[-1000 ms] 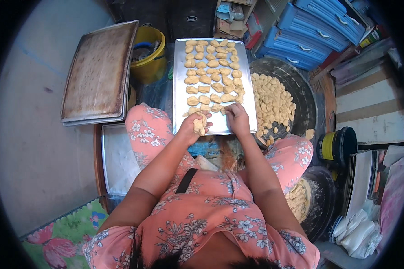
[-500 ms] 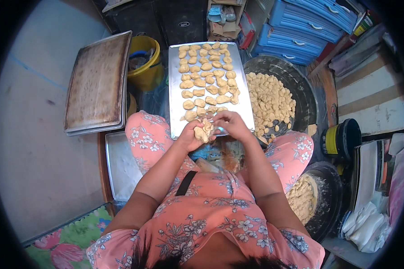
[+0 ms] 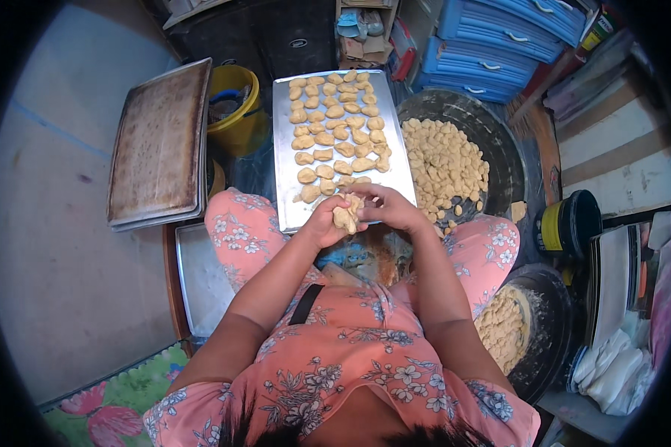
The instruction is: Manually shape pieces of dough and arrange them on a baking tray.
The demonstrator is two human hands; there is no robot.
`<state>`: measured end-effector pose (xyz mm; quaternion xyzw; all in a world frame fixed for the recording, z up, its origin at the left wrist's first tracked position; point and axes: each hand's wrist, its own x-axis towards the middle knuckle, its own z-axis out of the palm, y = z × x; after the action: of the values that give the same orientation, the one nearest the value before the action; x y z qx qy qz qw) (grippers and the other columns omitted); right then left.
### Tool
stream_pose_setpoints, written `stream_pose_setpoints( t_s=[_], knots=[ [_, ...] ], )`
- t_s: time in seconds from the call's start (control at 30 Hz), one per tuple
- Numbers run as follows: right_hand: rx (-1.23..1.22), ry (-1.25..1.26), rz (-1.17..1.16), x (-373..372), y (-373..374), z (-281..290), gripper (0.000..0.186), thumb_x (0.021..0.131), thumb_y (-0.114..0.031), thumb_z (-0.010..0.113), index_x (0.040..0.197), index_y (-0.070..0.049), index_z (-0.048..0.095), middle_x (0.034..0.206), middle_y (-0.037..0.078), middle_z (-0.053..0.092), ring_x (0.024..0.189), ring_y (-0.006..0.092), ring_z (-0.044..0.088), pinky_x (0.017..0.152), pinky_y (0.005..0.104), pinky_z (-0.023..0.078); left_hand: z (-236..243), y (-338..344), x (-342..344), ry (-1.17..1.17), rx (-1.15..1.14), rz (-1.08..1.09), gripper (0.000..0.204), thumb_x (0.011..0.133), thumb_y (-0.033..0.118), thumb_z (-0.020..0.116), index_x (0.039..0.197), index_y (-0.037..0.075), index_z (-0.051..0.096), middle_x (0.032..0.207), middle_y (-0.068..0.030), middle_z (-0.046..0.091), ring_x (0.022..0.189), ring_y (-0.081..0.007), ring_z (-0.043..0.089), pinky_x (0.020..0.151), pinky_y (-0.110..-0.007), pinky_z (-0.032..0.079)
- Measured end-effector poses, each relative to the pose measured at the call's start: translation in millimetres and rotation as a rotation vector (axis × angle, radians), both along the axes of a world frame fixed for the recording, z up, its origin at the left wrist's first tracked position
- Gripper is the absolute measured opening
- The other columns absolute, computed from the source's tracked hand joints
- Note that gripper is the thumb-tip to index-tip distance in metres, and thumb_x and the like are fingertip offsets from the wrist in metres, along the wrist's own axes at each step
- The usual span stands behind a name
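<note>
My left hand [image 3: 323, 223] is closed round a soft, pale-yellow lump of dough [image 3: 347, 217], just past the near edge of a metal baking tray. My right hand [image 3: 392, 207] comes in from the other side, its curled fingers on the same lump; its fingertips are partly hidden. Rows of small flattened dough pieces [image 3: 323, 155] cover much of the baking tray [image 3: 399, 164], which lies in front of my crossed legs. The near strip of the tray shows bare metal under my hands.
To the right, a wide black basin [image 3: 508, 160] holds many dough pieces, and another basin [image 3: 548, 335] holds a larger dough mass. At left are browned trays [image 3: 160, 141] and a yellow bucket [image 3: 240, 123]. Blue drawers [image 3: 492, 48] stand behind; a dark pail [image 3: 578, 223] is at right.
My right hand has moved in closer, and its fingers now meet the dough lump in my left hand. The whole view has shifted slightly.
</note>
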<state>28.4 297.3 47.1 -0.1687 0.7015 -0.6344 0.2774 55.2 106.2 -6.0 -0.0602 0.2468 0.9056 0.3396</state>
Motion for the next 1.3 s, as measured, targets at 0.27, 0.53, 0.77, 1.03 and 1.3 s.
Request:
stream_pose_setpoints(
  t_s=[0.27, 0.53, 0.77, 1.03, 1.3],
  knots=[
    [-0.434, 0.018, -0.659, -29, 42, -14, 0.022, 0.077, -0.001, 0.063, 0.099, -0.003, 0.06, 0.093, 0.004, 0.062, 0.077, 0.012, 0.058, 0.073, 0.0252, 0.047, 32, 61, -43, 0.025, -0.007, -0.009, 0.038, 0.081, 0.015, 0.047, 0.117, 0.003, 0.049, 0.102, -0.0126, 0.058, 0.093, -0.0276, 0.058, 0.071, -0.038, 0.052],
    [-0.06, 0.579, -1.245, -43, 99, -8, 0.024, 0.078, -0.001, 0.061, 0.102, 0.0, 0.058, 0.088, 0.004, 0.058, 0.077, 0.0105, 0.055, 0.068, 0.0243, 0.045, 40, 166, -128, 0.601, -0.894, 0.253, 0.028, 0.078, 0.0, 0.055, 0.106, 0.0, 0.052, 0.09, -0.0127, 0.056, 0.073, -0.0264, 0.06, 0.053, -0.039, 0.053],
    [0.033, 0.476, -1.087, -41, 79, -29, 0.023, 0.078, -0.002, 0.062, 0.1, 0.0, 0.058, 0.088, 0.004, 0.059, 0.075, 0.0101, 0.055, 0.066, 0.0242, 0.046, 80, 178, -160, 0.231, -0.583, 0.19, 0.013, 0.082, 0.003, 0.055, 0.094, 0.002, 0.053, 0.083, -0.0134, 0.057, 0.068, -0.0263, 0.06, 0.046, -0.039, 0.054],
    [0.406, 0.717, -0.589, -25, 12, -63, 0.019, 0.072, 0.0, 0.057, 0.088, -0.002, 0.065, 0.09, 0.017, 0.062, 0.082, 0.0352, 0.06, 0.076, 0.0398, 0.049, 102, 147, -176, 0.322, -0.666, 0.131, 0.013, 0.086, 0.005, 0.053, 0.099, 0.002, 0.051, 0.085, -0.0134, 0.056, 0.071, -0.0263, 0.06, 0.05, -0.039, 0.055],
    [0.236, 0.616, -0.629, -25, 10, -67, 0.016, 0.074, 0.002, 0.055, 0.088, 0.0, 0.061, 0.084, 0.015, 0.061, 0.076, 0.0286, 0.061, 0.069, 0.0358, 0.049, 72, 143, -159, 0.276, -0.775, 0.148, 0.019, 0.085, 0.006, 0.06, 0.102, 0.002, 0.054, 0.09, -0.0134, 0.061, 0.07, -0.0249, 0.063, 0.05, -0.039, 0.054]
  ],
)
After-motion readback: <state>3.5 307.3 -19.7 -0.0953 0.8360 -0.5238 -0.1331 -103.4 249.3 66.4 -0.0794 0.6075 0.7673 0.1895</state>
